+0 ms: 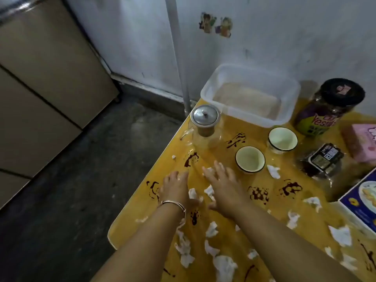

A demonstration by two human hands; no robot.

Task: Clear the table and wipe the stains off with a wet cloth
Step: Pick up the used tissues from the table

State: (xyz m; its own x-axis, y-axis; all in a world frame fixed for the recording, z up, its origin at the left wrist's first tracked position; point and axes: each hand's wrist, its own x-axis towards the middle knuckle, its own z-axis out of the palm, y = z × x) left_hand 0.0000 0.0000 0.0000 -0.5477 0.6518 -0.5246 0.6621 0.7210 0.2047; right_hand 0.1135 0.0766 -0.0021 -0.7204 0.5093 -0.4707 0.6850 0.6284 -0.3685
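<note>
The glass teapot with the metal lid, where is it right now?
In the head view the glass teapot stands at the table's far left corner, beside the clear plastic tub on its right and beyond the left hand.

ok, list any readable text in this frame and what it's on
"Yes...": label on the jar; the rest of the word is blurred.
Pink sticker on the jar's lid: too blurred to read.
Dark packet: label print too small to read.
Pink box: white letters cut off at the frame edge.
Blue box: nothing legible.
Wall stickers: cartoon figures, no text visible.
</note>
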